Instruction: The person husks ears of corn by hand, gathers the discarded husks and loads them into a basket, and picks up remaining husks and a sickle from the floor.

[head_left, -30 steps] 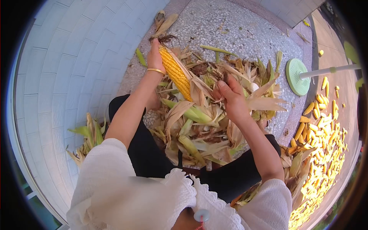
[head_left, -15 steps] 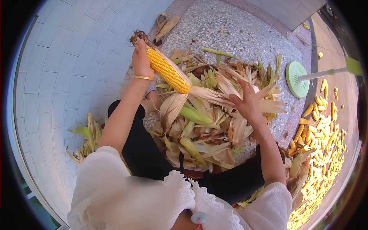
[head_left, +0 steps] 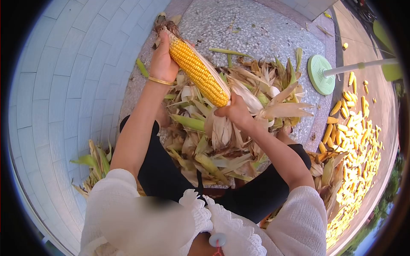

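My left hand (head_left: 164,62) is wrapped round the upper, silky end of an ear of corn (head_left: 198,72), which slants down to the right. Its yellow kernels are bare on the side facing me, while pale husk still runs along its far side. At the lower end, my right hand (head_left: 237,112) grips the gathered corn husk (head_left: 221,128) where it joins the cob. Some of the right fingers are hidden behind the husk. Beneath both hands lies a heap of loose husks (head_left: 205,147), dry tan and green.
A tiled wall (head_left: 60,98) rises on the left. Speckled flooring (head_left: 239,30) lies ahead. To the right stands a round green fan-like base (head_left: 321,75) on a pole, and beyond it many husked cobs (head_left: 354,158) are spread on the ground. More husks (head_left: 96,162) lie by the wall.
My right hand, spread over the heap before, has come left and closed on the husk at the cob's lower end. The corn in my left hand has shifted slightly right; the view has shifted too.
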Available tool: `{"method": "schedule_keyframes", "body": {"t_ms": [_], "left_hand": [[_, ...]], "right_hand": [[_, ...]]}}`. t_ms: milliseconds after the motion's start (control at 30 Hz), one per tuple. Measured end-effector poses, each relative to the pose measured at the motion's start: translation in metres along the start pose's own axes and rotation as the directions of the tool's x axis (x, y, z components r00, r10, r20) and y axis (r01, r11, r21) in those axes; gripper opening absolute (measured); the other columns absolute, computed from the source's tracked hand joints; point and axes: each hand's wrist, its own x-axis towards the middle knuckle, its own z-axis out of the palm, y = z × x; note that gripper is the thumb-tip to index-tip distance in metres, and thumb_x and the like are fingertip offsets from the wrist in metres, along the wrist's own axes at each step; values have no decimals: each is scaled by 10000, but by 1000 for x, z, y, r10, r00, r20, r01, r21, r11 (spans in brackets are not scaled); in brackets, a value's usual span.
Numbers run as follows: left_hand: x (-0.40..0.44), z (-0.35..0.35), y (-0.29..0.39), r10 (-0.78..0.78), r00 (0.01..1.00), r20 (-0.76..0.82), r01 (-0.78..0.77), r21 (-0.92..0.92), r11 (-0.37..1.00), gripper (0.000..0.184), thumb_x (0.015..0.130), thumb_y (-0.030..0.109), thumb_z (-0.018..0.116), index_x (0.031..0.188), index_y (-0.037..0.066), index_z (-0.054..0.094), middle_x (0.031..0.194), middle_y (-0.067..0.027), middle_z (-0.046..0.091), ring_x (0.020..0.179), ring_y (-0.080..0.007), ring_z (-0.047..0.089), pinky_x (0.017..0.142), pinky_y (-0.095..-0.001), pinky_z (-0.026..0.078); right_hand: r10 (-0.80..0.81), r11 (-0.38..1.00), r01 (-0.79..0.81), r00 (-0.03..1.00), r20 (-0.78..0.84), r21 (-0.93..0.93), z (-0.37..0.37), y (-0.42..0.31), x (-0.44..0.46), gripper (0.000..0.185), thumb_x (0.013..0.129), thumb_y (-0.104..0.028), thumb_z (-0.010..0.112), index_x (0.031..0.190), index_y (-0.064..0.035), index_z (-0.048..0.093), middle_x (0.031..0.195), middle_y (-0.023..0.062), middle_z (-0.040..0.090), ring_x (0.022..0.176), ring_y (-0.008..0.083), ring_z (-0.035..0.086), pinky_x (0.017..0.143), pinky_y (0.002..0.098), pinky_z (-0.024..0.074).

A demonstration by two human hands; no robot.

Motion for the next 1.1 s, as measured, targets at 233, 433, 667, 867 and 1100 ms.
{"method": "schedule_keyframes", "body": {"t_ms": [233, 433, 667, 867, 1100], "left_hand": [[-40, 16, -48, -269, 963, 26, 267, 67, 961, 400, 866, 375, 624, 1088, 55, 536, 1018, -76, 588, 938, -174, 572, 810, -359, 472], [-41, 22, -58, -100, 991, -94, 99, -8, 995, 323, 789, 100, 693, 1065, 36, 537, 934, -46, 606, 832, -164, 607, 750, -321, 513], [-39, 19, -54, -108, 989, -97, 103, -54, 993, 363, 781, 176, 676, 1071, 14, 527, 930, -77, 612, 835, -198, 621, 769, -349, 526], [-45, 3, -58, -341, 938, -67, 333, -106, 937, 297, 783, 190, 634, 1010, 22, 541, 875, -75, 605, 763, -195, 624, 735, -344, 531], [-62, -3, -63, -493, 870, 19, 493, -54, 868, 357, 779, 202, 636, 1054, 7, 521, 918, -103, 605, 846, -213, 621, 799, -367, 520]], "right_hand": [[-7, 992, -23, 973, -232, -124, 6, -14, 5, 420, 643, -55, 685, 1022, 36, 528, 848, 79, 594, 746, 165, 569, 693, 296, 455], [-111, 993, 107, 992, -66, -55, 21, -17, 11, 512, 682, -117, 760, 1096, 35, 499, 960, 94, 607, 876, 164, 588, 777, 313, 471], [27, 987, -33, 999, 40, 158, 27, -31, 6, 373, 666, -26, 700, 1002, 30, 551, 862, 59, 606, 764, 120, 562, 688, 273, 462], [-41, 987, 36, 999, -30, -154, 36, -23, -15, 320, 634, -71, 630, 918, 57, 557, 725, 89, 590, 662, 132, 535, 628, 287, 451], [-37, 964, 18, 997, -68, -267, 41, -14, -39, 310, 632, -116, 636, 869, 80, 597, 710, 224, 622, 698, 311, 654, 638, 362, 492]]}}
